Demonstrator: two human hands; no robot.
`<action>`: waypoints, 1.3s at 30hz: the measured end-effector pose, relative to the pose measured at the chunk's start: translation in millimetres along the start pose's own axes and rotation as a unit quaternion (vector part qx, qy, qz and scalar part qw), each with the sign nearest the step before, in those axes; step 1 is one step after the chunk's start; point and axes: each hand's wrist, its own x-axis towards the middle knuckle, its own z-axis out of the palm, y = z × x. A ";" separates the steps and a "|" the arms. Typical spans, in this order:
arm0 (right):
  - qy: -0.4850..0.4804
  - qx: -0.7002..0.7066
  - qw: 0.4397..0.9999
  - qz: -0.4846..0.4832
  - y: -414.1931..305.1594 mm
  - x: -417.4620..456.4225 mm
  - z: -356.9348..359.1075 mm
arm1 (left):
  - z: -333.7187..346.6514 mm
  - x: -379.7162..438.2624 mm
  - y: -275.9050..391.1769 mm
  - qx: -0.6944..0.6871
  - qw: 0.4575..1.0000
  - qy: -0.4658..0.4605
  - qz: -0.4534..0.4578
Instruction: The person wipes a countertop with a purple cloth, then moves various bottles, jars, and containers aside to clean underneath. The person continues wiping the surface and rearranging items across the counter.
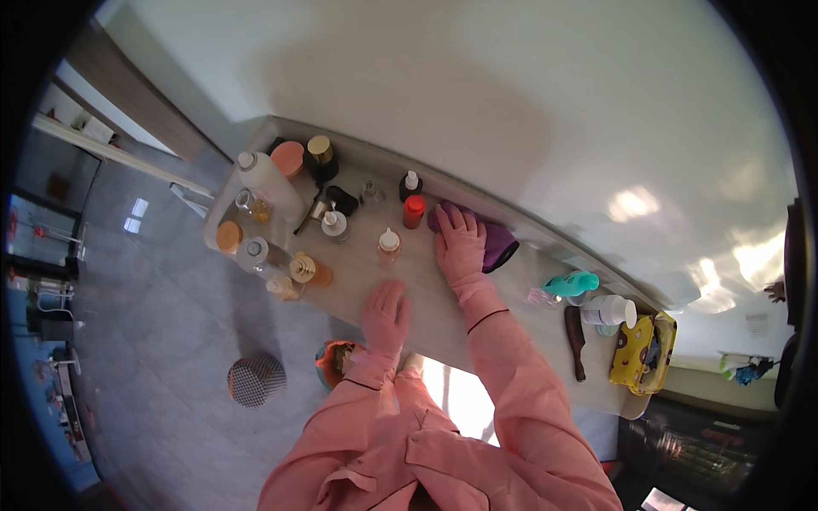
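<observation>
A purple cloth (500,246) with a dark edge lies against the shelf's raised back rim. My right hand (459,246) presses down on it with spread fingers, gripping part of it. Just left of that hand stand a bottle with a red cap (414,211) and a dark bottle with a white pump (411,185). My left hand (385,319) rests at the front edge of the pale shelf (441,319), holding nothing. Beyond its fingertips is a small clear bottle with a white top (388,246).
Several bottles and jars crowd the shelf's left end, including a large white bottle (271,182). At the right are a turquoise bottle (571,284), a brown comb (574,345), a white bottle (601,311) and a yellow box (631,358). A mesh bin (257,381) stands on the floor.
</observation>
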 end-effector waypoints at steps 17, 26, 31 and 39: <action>-0.031 0.061 0.997 -0.020 -10.0 -30.8 -24.9 | -2.6 -5.9 -4.4 0.039 0.999 0.018 -0.015; 0.013 0.027 1.000 0.009 -1.1 -2.5 -4.3 | -0.7 -3.0 -1.6 0.024 0.999 0.027 -0.021; -0.052 0.041 0.996 -0.052 -22.7 -16.7 4.1 | 1.2 -4.8 -4.4 0.003 0.999 0.020 -0.027; -0.061 0.125 0.990 -0.022 6.1 -10.0 -5.1 | 6.5 -12.4 -10.5 0.047 0.998 0.036 -0.025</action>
